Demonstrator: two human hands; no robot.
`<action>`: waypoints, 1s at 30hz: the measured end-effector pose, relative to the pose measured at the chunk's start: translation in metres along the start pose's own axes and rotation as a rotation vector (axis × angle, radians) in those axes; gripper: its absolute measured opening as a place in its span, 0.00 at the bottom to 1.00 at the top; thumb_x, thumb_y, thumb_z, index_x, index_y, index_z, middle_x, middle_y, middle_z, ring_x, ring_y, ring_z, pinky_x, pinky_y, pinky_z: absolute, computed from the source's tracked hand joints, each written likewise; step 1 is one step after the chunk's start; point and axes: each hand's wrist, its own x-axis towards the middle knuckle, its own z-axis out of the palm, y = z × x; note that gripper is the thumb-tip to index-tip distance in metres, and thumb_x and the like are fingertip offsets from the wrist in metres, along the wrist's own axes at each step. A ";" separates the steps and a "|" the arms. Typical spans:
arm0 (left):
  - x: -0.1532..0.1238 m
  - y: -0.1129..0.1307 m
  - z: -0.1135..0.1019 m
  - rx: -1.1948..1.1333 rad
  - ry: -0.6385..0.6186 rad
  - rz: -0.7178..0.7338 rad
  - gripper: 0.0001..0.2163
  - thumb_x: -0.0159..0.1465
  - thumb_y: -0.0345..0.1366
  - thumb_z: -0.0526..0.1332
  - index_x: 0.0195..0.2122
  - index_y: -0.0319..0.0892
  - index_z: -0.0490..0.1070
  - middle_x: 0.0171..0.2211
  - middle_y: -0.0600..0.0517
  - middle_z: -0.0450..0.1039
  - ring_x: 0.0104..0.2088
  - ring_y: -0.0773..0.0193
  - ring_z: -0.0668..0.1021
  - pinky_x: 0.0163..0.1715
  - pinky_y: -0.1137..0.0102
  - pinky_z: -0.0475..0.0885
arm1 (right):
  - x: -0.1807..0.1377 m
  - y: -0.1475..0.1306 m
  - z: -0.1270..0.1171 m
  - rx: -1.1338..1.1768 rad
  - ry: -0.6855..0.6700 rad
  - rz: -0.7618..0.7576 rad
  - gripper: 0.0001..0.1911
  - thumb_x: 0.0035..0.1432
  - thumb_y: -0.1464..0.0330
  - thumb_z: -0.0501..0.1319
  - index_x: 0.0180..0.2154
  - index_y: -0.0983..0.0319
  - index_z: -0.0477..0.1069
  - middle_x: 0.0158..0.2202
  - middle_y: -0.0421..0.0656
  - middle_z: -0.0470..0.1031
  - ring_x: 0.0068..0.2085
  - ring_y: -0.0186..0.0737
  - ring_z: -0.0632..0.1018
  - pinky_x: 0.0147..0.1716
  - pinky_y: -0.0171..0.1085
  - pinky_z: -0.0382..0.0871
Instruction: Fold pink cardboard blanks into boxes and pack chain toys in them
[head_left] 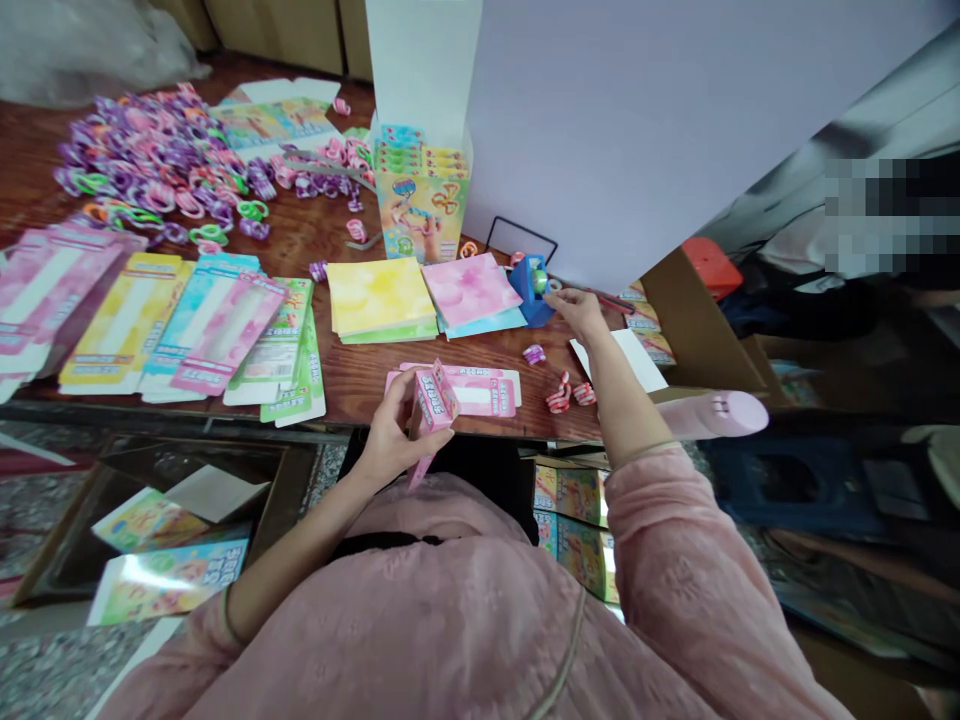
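Observation:
My left hand [394, 430] is closed around a small pink printed box [432, 405], held upright just above the table's near edge. My right hand [577, 310] reaches forward to a blue tape dispenser [531, 288] and its fingers pinch at the dispenser's right side, where what they hold is too small to make out. A flat pink box blank [480, 390] lies on the table beside the held box. A few small pink and red plastic rings [564, 394] lie near my right forearm.
Stacks of flat coloured box blanks [187, 325] cover the left of the wooden table [352, 370]. Yellow [379, 295] and pink [469, 288] paper pads lie in the middle. A heap of purple and green plastic rings [157, 170] sits at the back left. A printed display carton [420, 195] stands behind.

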 end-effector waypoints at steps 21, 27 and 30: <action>0.003 -0.004 -0.004 -0.371 -0.260 0.029 0.37 0.52 0.50 0.78 0.60 0.43 0.68 0.52 0.40 0.78 0.50 0.52 0.82 0.48 0.63 0.78 | -0.040 0.006 0.027 0.182 0.230 0.095 0.16 0.51 0.64 0.66 0.22 0.57 0.59 0.20 0.35 0.65 0.28 0.37 0.73 0.34 0.39 0.75; 0.008 -0.006 -0.019 -0.212 -0.532 -0.032 0.47 0.40 0.43 0.82 0.63 0.43 0.70 0.60 0.39 0.74 0.61 0.40 0.76 0.63 0.52 0.70 | -0.095 -0.069 -0.014 0.266 -0.558 -0.271 0.18 0.60 0.52 0.68 0.35 0.58 0.69 0.36 0.42 0.76 0.39 0.40 0.78 0.39 0.39 0.78; 0.013 0.002 -0.020 -0.098 -0.669 -0.058 0.48 0.39 0.45 0.82 0.63 0.42 0.71 0.61 0.40 0.73 0.62 0.39 0.75 0.66 0.50 0.67 | -0.129 -0.109 -0.021 0.157 -1.125 -0.377 0.19 0.66 0.52 0.64 0.36 0.61 0.68 0.38 0.43 0.75 0.40 0.38 0.77 0.40 0.38 0.76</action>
